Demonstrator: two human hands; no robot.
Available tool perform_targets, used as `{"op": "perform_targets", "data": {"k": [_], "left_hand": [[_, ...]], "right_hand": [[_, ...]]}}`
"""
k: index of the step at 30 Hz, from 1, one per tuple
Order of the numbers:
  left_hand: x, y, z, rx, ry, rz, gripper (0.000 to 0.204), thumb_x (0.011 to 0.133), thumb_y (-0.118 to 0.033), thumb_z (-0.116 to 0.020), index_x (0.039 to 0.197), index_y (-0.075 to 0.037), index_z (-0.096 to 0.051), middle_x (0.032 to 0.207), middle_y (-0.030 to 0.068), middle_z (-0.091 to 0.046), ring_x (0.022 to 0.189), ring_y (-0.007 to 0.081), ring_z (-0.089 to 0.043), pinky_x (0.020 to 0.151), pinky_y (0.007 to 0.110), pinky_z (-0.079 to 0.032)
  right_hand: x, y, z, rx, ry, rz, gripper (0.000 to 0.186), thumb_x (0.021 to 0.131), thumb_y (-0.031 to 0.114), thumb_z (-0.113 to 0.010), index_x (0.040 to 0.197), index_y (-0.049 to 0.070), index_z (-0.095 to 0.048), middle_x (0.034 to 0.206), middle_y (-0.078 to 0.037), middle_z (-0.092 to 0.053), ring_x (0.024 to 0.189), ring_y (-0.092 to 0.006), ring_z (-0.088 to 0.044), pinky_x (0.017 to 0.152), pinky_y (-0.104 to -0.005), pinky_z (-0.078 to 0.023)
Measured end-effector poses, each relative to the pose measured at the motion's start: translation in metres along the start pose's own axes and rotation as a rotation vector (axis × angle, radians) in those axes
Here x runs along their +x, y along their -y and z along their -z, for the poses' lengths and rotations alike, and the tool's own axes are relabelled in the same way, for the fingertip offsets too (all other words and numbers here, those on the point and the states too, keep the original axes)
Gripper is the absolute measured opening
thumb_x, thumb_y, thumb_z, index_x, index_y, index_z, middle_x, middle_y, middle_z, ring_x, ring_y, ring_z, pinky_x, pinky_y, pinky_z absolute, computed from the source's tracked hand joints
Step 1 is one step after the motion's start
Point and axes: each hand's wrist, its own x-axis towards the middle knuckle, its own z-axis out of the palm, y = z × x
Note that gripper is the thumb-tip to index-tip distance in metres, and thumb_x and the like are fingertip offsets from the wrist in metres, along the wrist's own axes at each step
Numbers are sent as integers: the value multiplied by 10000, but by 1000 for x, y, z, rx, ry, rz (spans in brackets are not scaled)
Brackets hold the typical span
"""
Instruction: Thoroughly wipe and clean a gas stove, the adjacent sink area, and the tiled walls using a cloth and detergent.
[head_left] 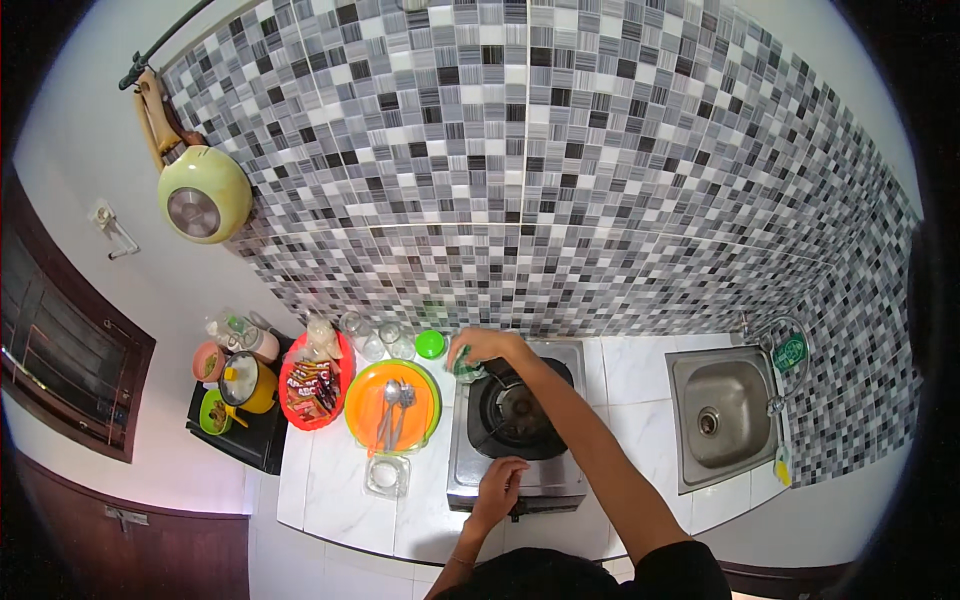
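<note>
A single-burner gas stove (515,415) with a steel body and a black pan support sits on the white tiled counter (340,500). My left hand (497,486) rests on the stove's front edge, fingers curled by the front panel; whether it grips a knob is hidden. My right hand (482,348) reaches across to the stove's back left corner and is closed on a small green and white cloth or sponge (466,369), pressed against the stove top.
Left of the stove lie an orange plate (372,415) with spoons (393,400), a small glass dish (387,476), a red basket of sachets (313,385), glasses (363,335) and a green-lidded jar (430,344). A steel sink (722,412) is at right. A green pan (203,194) hangs on the wall.
</note>
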Motion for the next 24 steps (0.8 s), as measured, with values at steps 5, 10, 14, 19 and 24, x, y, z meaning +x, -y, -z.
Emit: {"op": "perform_targets", "data": {"k": [5,10,14,19,24], "left_hand": [[2,1,0,61,1,-44,203,949,65,-616,1114,-28,-690,1130,149,-678,1025,330,-687,843,377,-569],[2,3,-3,60,-1,-52,182,945,59,-634,1087,-34,-700,1111,145,-688,1017,329,-689,829,375,-565],[0,4,-4,48,-7,-5,162,943,45,-646,1071,-38,-699,1100,142,-684,996,320,-693,816,371,-564],[1,7,-4,82,-4,-41,154,944,33,-652,1072,-40,-697,1095,141,-679,1000,315,-693,824,365,-559],[2,9,-5,43,-85,-151,155,943,37,-651,1044,-53,-726,1087,107,-701,922,250,-701,728,318,-541]], "right_hand": [[-52,-13,17,223,-203,-315,559,862,79,-798,1388,236,-694,1368,-110,-688,1294,-308,-607,1154,-455,-438],[-112,-33,33,36,-159,-614,661,871,461,-837,1467,267,-627,1390,-139,-667,1286,-302,-601,1080,-434,-457],[-162,-49,32,39,-277,-768,693,838,508,-851,1408,156,-674,1298,-152,-705,1210,-325,-641,1050,-438,-477],[-224,-46,21,26,-444,-743,741,831,612,-813,1319,65,-709,1192,-187,-737,1106,-270,-687,977,-409,-516],[-231,-56,-36,137,-952,-537,598,899,536,-789,1238,54,-683,1268,-130,-675,1233,-240,-599,1064,-370,-451]]}}
